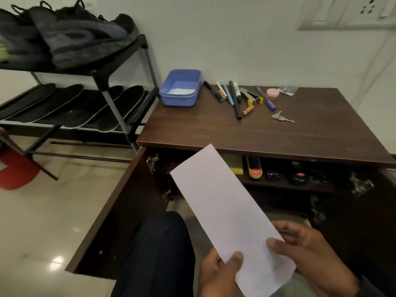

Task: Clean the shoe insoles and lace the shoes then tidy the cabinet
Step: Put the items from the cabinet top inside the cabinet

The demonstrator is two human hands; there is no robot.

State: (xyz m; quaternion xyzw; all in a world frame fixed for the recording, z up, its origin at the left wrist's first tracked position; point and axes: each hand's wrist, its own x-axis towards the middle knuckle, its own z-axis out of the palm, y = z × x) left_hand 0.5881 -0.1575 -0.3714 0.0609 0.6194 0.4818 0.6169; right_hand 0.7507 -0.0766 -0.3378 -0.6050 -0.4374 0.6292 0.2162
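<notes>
A folded white sheet of paper [222,206] is held up in front of the open dark wooden cabinet [257,136]. My left hand [218,275] pinches its lower edge with the thumb on top. My right hand [308,251] grips its right edge. Both cabinet doors stand open, and its inner shelf [285,185] carries a yellow pad, a brush and dark small items. Dark shoes [70,37] sit on the top tier of a black rack [120,97] at the left. Several black insoles [70,106] lie on the tier below.
On the cabinet top stand a blue plastic tub [181,87], several pens and markers [234,97], a pink round case [272,93] and keys [281,117]. A red object [15,170] sits on the tiled floor at left. My dark-trousered knee [158,251] is below the paper.
</notes>
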